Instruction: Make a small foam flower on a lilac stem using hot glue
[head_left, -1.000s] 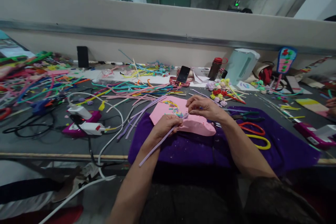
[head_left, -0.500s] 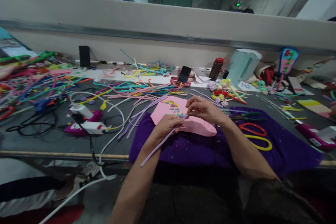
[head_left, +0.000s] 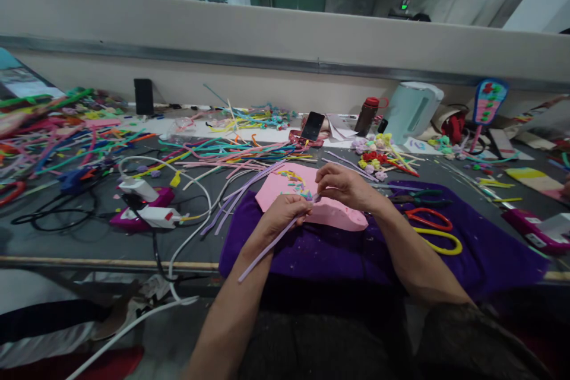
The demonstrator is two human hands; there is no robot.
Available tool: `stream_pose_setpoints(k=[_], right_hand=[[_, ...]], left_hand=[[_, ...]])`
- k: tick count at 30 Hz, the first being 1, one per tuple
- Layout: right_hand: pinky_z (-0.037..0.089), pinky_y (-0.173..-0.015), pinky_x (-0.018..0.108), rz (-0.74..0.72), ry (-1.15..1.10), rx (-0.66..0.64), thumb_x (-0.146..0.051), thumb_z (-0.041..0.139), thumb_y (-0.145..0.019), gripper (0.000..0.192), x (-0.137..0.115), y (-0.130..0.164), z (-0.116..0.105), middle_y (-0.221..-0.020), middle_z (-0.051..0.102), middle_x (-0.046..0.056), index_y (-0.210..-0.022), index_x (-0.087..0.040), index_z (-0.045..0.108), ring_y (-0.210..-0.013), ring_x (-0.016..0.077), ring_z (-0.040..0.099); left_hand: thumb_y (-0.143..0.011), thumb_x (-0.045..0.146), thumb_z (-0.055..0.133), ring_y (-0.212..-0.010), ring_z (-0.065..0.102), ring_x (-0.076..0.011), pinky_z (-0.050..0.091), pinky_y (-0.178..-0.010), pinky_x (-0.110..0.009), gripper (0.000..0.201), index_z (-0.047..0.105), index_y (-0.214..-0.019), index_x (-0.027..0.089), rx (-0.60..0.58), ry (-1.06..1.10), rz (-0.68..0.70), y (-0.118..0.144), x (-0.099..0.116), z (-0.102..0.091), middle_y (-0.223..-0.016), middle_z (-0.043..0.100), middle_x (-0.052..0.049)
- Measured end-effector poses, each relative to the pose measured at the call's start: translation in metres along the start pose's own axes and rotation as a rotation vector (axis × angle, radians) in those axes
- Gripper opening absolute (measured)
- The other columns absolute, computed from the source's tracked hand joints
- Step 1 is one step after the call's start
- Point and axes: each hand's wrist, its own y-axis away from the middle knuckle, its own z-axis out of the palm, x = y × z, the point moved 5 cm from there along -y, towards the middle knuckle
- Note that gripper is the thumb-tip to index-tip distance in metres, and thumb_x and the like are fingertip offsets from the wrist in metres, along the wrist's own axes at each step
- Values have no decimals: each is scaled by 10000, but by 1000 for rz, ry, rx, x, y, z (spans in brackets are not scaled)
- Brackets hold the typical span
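Note:
Pinched in my left hand [head_left: 287,212] is a lavender pipe cleaner [head_left: 269,247], whose long tail hangs down toward me across the wrist. My right hand [head_left: 339,186] has its fingertips closed on the other end of the same stem, close to the left fingertips. The worked end is mostly covered by my fingers. Below both hands lies a pink foam sheet [head_left: 341,218] with small yellow, pink and teal pieces [head_left: 291,181] on it. The sheet rests on a purple cloth [head_left: 253,237]. More lavender pipe cleaners [head_left: 236,205] lie left of the sheet.
Red-handled scissors [head_left: 430,219], yellow-handled scissors [head_left: 440,241] and green-handled pliers [head_left: 418,197] lie right of my hands. Left are a power strip [head_left: 154,214] with cables and a blue glue gun [head_left: 80,178]. Behind stand a bottle [head_left: 367,117], a kettle [head_left: 414,110] and a phone [head_left: 313,126].
Almost nothing differs. Both hands stay together over the foam sheet, pinching the lavender pipe cleaner, with only a slight shift of the fingers.

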Motion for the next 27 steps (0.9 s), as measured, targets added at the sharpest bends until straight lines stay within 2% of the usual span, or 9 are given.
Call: stream_pose_setpoints(k=[7, 12, 14, 17, 20, 23, 27], right_hand=[[438, -739, 277, -1, -7, 15, -209, 524, -813, 112, 3, 0, 2, -961, 537, 46, -804, -194, 635, -845, 134, 534], [457, -724, 278, 6, -112, 70, -262, 518, -822, 185, 8, 0, -4, -972, 558, 51, -949, -238, 651, -859, 142, 550], [454, -763, 291, 27, -148, 139, -263, 501, -831, 227, 9, 1, -10, -998, 563, 52, -1015, -250, 634, -903, 148, 547], [454, -786, 301, 108, -218, 311, -271, 479, -836, 254, 13, 3, -21, -1038, 563, 50, -1043, -245, 624, -952, 161, 538], [477, -642, 265, 266, -325, 401, -317, 483, -822, 262, 20, 5, -20, -968, 583, 45, -1016, -220, 629, -782, 138, 579], [427, -473, 212, 421, -447, 350, -347, 511, -789, 282, 28, 4, -6, -850, 609, 34, -993, -189, 624, -598, 104, 567], [368, -408, 183, 485, -603, 232, -334, 538, -762, 303, 31, 1, 18, -770, 628, 33, -1004, -166, 613, -554, 103, 564]], left_hand=[[-671, 257, 528, -280, 283, -29, 175, -346, -183, 162, 560, -567, 136, 4, 2, 1, 1, 2, 0, -358, 434, 47], [-668, 266, 539, -283, 285, -27, 170, -339, -180, 184, 531, -536, 138, 12, 48, 7, 0, 1, -1, -364, 437, 45], [-667, 281, 550, -286, 290, -28, 161, -333, -179, 183, 544, -558, 133, 29, 86, 7, 0, 0, -3, -370, 444, 41], [-670, 316, 570, -290, 303, -33, 151, -323, -175, 197, 575, -630, 124, 29, 166, 22, -1, 1, -5, -387, 455, 38], [-680, 351, 574, -286, 310, -32, 150, -313, -164, 232, 581, -681, 119, 0, 271, 15, -2, 1, -7, -397, 462, 36], [-685, 361, 576, -278, 309, -28, 159, -303, -155, 250, 584, -714, 112, 3, 356, -12, -3, -2, -9, -406, 478, 31], [-692, 355, 580, -291, 335, -23, 179, -304, -141, 241, 583, -720, 116, 41, 443, 15, -3, -2, -11, -423, 495, 30]])
